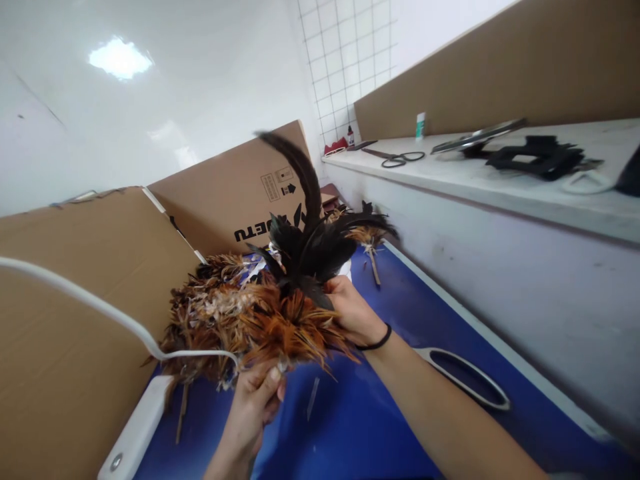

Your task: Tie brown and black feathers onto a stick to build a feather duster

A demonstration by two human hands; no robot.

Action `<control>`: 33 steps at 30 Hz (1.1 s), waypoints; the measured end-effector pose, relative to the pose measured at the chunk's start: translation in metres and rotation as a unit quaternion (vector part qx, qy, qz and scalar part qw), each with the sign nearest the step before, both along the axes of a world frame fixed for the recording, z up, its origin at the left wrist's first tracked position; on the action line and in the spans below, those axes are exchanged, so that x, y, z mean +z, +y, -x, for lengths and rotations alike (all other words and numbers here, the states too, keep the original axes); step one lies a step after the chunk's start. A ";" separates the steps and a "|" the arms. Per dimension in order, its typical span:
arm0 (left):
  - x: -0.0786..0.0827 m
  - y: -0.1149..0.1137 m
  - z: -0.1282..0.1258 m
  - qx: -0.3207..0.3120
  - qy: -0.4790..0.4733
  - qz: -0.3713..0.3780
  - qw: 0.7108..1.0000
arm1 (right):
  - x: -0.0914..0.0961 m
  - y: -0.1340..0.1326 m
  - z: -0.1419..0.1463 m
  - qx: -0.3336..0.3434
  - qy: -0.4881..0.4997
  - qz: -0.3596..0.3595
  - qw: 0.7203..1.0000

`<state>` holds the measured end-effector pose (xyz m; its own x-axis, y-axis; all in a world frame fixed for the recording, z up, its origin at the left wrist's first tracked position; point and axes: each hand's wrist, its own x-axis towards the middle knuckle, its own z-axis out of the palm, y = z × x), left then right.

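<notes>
My left hand (pixel 257 403) is closed near the front of the blue table, thumb and fingers pinching the pale base of a feather bundle (pixel 293 327). Its lower part is fluffy orange-brown. Long black feathers (pixel 320 250) rise above it, one curving high to the left. My right hand (pixel 353 310), with a black band on the wrist, is closed at the bundle's right side where the black feathers begin. Its fingertips are partly hidden behind feathers. Just behind and left lies a heap of brown feathers (pixel 210 307).
A white gooseneck lamp (pixel 135 427) arches in from the left. A scissors handle (pixel 470 380) lies right of my forearm. Another feather piece on a stick (pixel 374 267) lies farther back. Cardboard (pixel 225 180) walls the table (pixel 345 427); a white ledge (pixel 545 200) holds scissors (pixel 395 159).
</notes>
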<state>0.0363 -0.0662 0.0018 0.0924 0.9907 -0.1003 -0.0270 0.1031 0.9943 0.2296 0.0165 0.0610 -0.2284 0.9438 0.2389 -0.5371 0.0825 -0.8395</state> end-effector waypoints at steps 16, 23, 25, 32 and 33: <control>0.007 0.003 0.002 0.021 -0.048 0.041 0.998 | -0.001 0.001 -0.006 0.007 0.061 0.049 0.997; 0.015 0.006 0.003 0.043 -0.076 0.031 0.996 | -0.035 0.001 -0.005 -0.010 0.070 0.109 0.991; 0.018 0.007 0.003 0.053 -0.085 0.029 0.995 | -0.046 -0.002 0.001 0.005 0.007 0.017 1.000; 0.024 0.008 0.005 0.061 -0.101 0.016 0.993 | -0.063 -0.019 0.026 -0.024 -0.386 -0.318 0.866; 0.023 0.008 0.007 0.063 -0.105 0.014 0.992 | -0.063 -0.019 0.028 -0.029 -0.410 -0.337 0.847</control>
<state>0.0297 -0.0584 0.0252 -0.0098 0.9927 -0.1203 -0.2475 0.1141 0.9621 0.2020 -0.0025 -0.0025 -0.5358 0.6723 0.5109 0.2258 0.6971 -0.6805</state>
